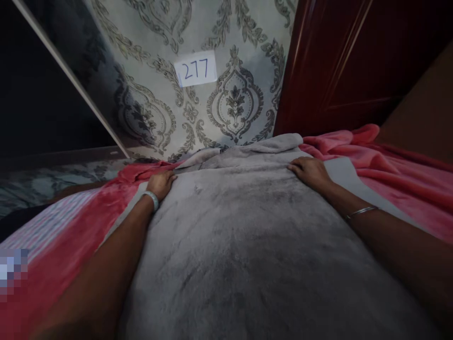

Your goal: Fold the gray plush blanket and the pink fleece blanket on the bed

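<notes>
A long piece of grey plush cloth [233, 226] stretches away from me, with its far end folded over and bunched near the wall. My left hand [162, 183], a pale bangle at its wrist, is closed on the left side of the cloth close to that far end. Level with it on the right side, my right hand [310, 171] pinches the plush with curled fingers; a thin silver bangle sits on that wrist. A smoother, lighter grey layer [341, 172] shows beyond the cloth's right edge. The fingertips of both hands are partly hidden in the fabric.
A pink-red blanket [406, 170] lies rumpled beneath and on both sides. Striped fabric [56, 219] shows at left. Behind are a patterned wall [235, 94] with a paper label [196, 69] reading 277, a dark red wooden panel [339, 61], and a dark framed surface [42, 94].
</notes>
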`<state>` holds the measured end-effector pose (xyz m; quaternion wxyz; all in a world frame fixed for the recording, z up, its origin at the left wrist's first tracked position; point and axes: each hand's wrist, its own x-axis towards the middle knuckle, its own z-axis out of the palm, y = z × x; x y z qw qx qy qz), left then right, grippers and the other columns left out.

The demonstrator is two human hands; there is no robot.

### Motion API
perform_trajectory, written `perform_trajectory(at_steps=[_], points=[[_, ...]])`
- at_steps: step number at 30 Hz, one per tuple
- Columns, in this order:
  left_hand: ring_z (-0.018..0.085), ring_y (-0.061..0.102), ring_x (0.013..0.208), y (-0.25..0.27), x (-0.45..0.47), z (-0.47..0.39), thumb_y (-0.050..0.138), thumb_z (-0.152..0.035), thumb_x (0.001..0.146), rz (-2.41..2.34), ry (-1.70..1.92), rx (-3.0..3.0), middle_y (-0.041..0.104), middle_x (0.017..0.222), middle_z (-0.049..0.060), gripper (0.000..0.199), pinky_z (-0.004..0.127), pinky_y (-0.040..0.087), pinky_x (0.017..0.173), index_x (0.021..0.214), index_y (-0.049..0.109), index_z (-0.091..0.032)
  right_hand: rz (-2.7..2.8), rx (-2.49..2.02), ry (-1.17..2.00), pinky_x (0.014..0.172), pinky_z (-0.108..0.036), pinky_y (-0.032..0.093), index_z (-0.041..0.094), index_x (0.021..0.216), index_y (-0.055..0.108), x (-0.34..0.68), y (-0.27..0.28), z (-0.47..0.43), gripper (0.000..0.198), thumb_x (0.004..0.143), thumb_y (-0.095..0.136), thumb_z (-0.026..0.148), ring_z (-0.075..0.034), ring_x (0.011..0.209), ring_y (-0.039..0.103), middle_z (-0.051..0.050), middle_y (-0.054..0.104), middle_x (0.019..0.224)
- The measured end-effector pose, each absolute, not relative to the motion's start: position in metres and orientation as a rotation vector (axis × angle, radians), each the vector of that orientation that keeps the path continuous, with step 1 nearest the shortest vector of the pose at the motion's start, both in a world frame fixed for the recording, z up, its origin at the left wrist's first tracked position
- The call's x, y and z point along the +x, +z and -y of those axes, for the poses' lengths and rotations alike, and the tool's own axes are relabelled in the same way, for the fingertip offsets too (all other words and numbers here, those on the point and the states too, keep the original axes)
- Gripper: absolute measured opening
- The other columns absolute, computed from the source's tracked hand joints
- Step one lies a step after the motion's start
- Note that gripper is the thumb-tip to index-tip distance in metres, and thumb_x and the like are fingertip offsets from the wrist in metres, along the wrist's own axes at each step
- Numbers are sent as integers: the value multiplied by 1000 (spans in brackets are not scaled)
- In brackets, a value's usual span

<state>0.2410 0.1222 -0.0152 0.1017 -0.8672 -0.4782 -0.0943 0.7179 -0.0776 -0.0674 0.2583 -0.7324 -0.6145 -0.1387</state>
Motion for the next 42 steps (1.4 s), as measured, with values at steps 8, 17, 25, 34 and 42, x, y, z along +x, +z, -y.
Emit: perform_trajectory(at_steps=[8,17,25,34,42], points=[[27,66,110,-26,252,-123,38,-32,97,1447,-27,-2573,71,116,13,37,34,49,91,116,67,-19,1692,-2211,-272,82,-37,41,17,100,71,718,-70,71,25,94,52,32,-28,96,61,-14,71,105],[27,57,122,-15,258,-111,39,-27,98,1471,57,-2580,61,130,17,40,40,42,102,128,59,-9,1728,-2271,-143,88,-40,36,3,122,64,708,-54,86,39,99,46,29,-25,108,54,-22,64,122],[24,51,115,-7,272,-14,51,-46,91,784,-233,-2927,59,124,12,44,41,40,100,120,64,-16,2241,-1562,-259,103,-48,38,17,129,60,620,-37,132,48,95,50,49,-30,123,48,-16,54,135],[34,44,129,-33,292,2,45,-57,91,913,-303,-2877,51,142,15,58,51,38,105,136,57,-22,2110,-1800,-245,106,-65,31,26,147,48,611,-62,108,57,99,38,55,-40,138,35,-12,42,154],[34,14,153,-33,261,42,28,-60,97,1037,142,-3009,21,167,10,69,65,13,118,157,26,-27,2298,-1734,-6,111,-61,29,35,154,36,586,-82,116,62,98,29,62,-36,145,31,-5,31,162]])
